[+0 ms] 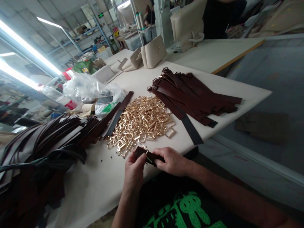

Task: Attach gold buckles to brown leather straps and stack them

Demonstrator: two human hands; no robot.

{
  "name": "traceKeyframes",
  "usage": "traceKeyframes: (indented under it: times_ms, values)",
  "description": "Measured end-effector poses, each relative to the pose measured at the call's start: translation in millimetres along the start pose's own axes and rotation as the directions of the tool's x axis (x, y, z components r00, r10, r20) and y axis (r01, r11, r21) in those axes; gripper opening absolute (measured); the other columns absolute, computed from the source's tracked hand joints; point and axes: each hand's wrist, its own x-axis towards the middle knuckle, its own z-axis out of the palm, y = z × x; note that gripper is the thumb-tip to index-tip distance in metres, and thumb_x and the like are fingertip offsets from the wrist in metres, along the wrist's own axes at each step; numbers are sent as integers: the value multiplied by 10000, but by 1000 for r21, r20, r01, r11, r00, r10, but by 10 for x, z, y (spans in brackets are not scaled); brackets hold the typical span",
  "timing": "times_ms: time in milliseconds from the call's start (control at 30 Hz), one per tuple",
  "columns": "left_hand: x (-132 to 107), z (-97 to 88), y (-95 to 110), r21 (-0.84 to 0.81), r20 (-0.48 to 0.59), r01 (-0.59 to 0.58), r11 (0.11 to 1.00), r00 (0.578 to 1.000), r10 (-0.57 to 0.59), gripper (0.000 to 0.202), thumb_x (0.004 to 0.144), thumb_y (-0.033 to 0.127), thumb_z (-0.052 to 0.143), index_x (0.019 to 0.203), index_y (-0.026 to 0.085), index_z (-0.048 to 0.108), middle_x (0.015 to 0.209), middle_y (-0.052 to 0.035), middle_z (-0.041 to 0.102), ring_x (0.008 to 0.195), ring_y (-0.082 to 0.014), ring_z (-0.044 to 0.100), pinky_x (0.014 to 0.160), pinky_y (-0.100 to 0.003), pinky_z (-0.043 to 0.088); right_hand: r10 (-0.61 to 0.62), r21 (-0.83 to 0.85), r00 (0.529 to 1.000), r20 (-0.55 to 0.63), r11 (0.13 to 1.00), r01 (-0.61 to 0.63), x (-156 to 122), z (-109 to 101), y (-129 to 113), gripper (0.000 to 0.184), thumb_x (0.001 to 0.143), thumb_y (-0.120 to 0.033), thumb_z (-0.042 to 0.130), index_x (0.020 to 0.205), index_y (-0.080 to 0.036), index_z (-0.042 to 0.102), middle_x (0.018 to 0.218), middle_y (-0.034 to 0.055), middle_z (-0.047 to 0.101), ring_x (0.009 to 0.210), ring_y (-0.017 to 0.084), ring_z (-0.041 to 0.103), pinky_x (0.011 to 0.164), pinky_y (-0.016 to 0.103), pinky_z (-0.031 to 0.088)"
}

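My left hand [134,167] and my right hand [172,161] are both closed on a dark brown leather strap [142,152] at the near edge of the table [99,177]. A small gold buckle [147,154] shows on the strap between my fingers. Just beyond my hands lies a heap of gold metal buckles [140,122]. To the right of the heap is a stack of brown straps with rings fitted [190,95]. A big pile of loose dark straps [42,145] covers the left side.
Clear plastic bags [87,87] lie behind the buckles. Beige bag pieces [153,52] stand at the table's far end, with a second table [213,52] beyond. A person in dark clothing [223,17] stands at the back. The floor drops off to the right.
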Motion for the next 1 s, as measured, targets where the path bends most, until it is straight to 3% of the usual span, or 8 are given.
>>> traceKeyframes:
  times_ms: [100,267,533,667,867,1000]
  values:
    - [-19,23,46,-87,23,78,993,997,-76,325,533,261,925,796,182,752,734,10,728,644,-103,657,643,-194,547,-31,73,999,34,997,29,-38,-3,6,113,852,-173,535,742,-169,559,666,-30,547,618,125,509,558,220,341]
    - [-72,44,6,-111,79,195,974,979,-187,301,573,259,914,810,177,747,761,-4,731,648,-110,666,607,-190,544,-91,157,995,-41,983,96,-59,122,88,288,961,-375,502,758,-174,541,667,-28,523,606,119,471,564,221,359]
    - [-96,-33,-121,-30,113,157,987,982,-153,291,631,298,882,861,173,755,803,-21,745,713,-126,670,697,-222,533,-123,38,990,-70,991,126,-24,129,141,548,976,-620,397,690,-171,525,630,-26,484,583,117,454,550,225,328]
    - [-84,-67,-138,47,172,196,979,964,-201,291,660,325,862,873,161,750,809,-31,735,716,-135,650,699,-236,502,-81,-46,995,-52,996,79,-5,67,137,561,943,-618,481,621,-163,547,570,-31,466,548,109,440,522,222,283]
    - [-120,-54,-85,81,226,157,984,959,-172,298,753,400,781,916,154,743,814,-29,693,687,-117,576,651,-229,461,-1,-25,1000,17,1000,1,9,-73,7,357,941,-454,585,781,-182,753,582,-26,577,562,121,530,524,221,282]
    - [-112,-26,-108,82,152,150,985,975,-161,322,681,409,826,821,139,721,713,-13,658,618,-110,553,580,-215,432,9,-141,1000,-23,990,-12,20,-3,-3,277,910,-356,630,721,-184,736,571,-23,597,554,125,542,523,234,264]
